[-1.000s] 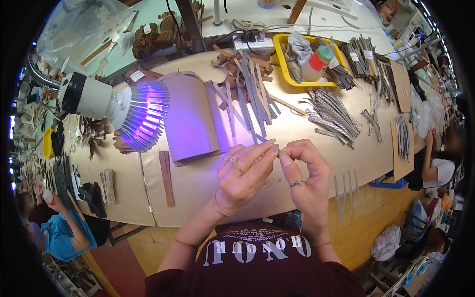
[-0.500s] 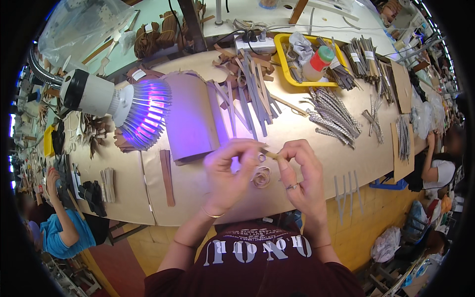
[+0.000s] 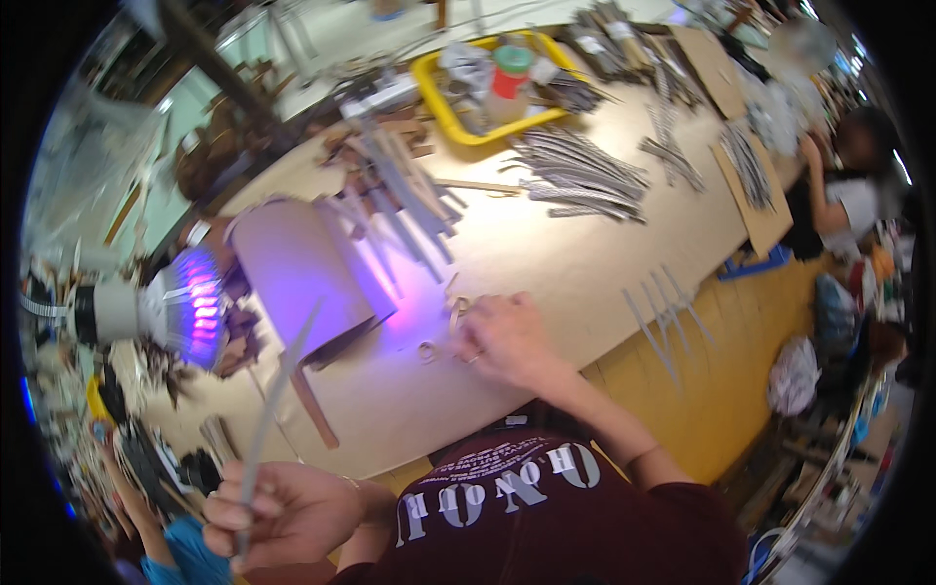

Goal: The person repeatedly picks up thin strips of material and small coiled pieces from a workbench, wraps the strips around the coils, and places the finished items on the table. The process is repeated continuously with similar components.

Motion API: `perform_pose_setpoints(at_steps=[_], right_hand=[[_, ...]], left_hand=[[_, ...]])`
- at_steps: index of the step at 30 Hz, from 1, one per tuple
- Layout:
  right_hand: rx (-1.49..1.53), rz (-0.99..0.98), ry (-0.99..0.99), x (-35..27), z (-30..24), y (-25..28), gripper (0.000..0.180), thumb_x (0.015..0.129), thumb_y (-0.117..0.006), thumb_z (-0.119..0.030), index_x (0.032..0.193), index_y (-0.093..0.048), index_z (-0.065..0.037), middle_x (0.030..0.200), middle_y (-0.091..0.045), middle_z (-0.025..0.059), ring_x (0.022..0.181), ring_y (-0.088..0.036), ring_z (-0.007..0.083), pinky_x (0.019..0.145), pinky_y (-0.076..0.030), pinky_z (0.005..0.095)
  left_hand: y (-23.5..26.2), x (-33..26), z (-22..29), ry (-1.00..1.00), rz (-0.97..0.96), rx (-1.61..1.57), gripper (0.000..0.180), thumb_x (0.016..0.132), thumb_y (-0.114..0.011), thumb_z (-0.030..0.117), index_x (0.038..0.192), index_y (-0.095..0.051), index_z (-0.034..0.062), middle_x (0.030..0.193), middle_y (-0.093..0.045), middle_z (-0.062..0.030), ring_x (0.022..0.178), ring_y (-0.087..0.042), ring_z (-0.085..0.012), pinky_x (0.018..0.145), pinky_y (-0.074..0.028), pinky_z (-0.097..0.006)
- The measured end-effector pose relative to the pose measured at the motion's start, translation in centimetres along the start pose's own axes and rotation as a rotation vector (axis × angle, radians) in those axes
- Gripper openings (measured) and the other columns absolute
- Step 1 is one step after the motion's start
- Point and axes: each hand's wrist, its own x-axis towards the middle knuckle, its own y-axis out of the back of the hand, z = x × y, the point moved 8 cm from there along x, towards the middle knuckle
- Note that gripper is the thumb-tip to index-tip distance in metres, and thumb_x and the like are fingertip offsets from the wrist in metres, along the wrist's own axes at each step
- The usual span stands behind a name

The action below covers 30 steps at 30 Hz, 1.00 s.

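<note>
At the lower left, off the table edge, my left hand [image 3: 288, 517] is closed around the lower end of a long thin grey strip [image 3: 261, 439], which points up toward the lamp side. My right hand [image 3: 512, 341] rests low over the table middle, fingers curled at a loop of narrow tan tape [image 3: 458, 310]; blur and the fingers hide part of it. A small tan ring [image 3: 426, 352] lies on the tabletop just left of those fingers. Beyond stands a curved brown sheet form [image 3: 297, 273], lit purple by a finned lamp [image 3: 195, 307].
Grey and brown strips [image 3: 400, 195] lie piled behind the form. A yellow tray [image 3: 468, 135] holds a bottle with a green cap [image 3: 512, 68]. Braided silver strips [image 3: 580, 175] spread to its right. Several grey strips [image 3: 668, 307] overhang the near right edge. Other people sit at both sides.
My left hand has left the tan tape and swung down to the lower left with a grey strip in it. The right hand has lowered to the tabletop. The whole view has turned.
</note>
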Motion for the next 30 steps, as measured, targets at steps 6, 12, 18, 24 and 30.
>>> perform_pose_setpoints(at_steps=[6, 12, 18, 24, 30], right_hand=[[-0.07, 0.256, 0.261, -1.2, -4.7, 3.6, 0.031, 0.085, -0.067, -0.041, 0.096, -0.066, -0.013, 0.096, -0.061, 0.0063, 0.1, -0.058, 0.0225, 0.085, -0.04, 0.0417], [0.146, 0.215, 0.146, -4.8, -3.2, 10.7, 0.038, 0.085, -0.067, -0.042, 0.109, -0.067, -0.012, 0.114, -0.062, 0.0065, 0.115, -0.054, 0.0243, 0.094, -0.039, 0.042], [0.407, 0.143, 0.003, -3.4, 0.7, 11.5, 0.027, 0.089, -0.066, -0.037, 0.097, -0.071, -0.012, 0.094, -0.069, 0.0075, 0.091, -0.064, 0.0247, 0.08, -0.047, 0.0378], [0.549, 0.215, -0.441, -9.0, 11.9, 10.8, 0.024, 0.087, -0.07, -0.031, 0.093, -0.073, -0.008, 0.08, -0.07, 0.0109, 0.073, -0.066, 0.0301, 0.07, -0.051, 0.0371], [0.013, 0.44, -1.181, -19.1, 26.2, 14.7, 0.043, 0.086, -0.067, -0.048, 0.077, -0.072, -0.007, 0.067, -0.067, 0.0095, 0.067, -0.065, 0.0286, 0.067, -0.05, 0.039]], left_hand=[[-4.3, -6.1, -6.8, 0.142, -0.535, 0.542, 0.026, 0.101, -0.052, 0.015, 0.121, -0.044, 0.0006, 0.097, -0.062, -0.0134, 0.079, -0.058, -0.0166, 0.07, -0.044, -0.033], [-4.1, -10.3, -10.9, 0.48, -0.715, 0.7, 0.058, 0.095, -0.052, -0.008, 0.146, -0.027, 0.0019, 0.117, -0.058, -0.0205, 0.085, -0.064, -0.0213, 0.079, -0.055, -0.032], [-7.1, -13.0, -11.2, 0.426, -1.022, 0.448, 0.08, 0.089, -0.058, -0.012, 0.152, -0.014, 0.0103, 0.138, -0.046, -0.0263, 0.085, -0.066, -0.0227, 0.074, -0.059, -0.031], [-6.1, -12.7, -13.4, 0.549, -0.999, 0.687, 0.069, 0.084, -0.07, -0.003, 0.145, -0.039, 0.0059, 0.14, -0.048, -0.019, 0.088, -0.066, -0.0224, 0.08, -0.054, -0.033], [-3.2, -12.6, -14.0, 0.633, -0.98, 0.804, 0.056, 0.083, -0.069, -0.002, 0.136, -0.051, 0.0035, 0.139, -0.05, -0.0163, 0.096, -0.064, -0.0235, 0.083, -0.053, -0.034]])
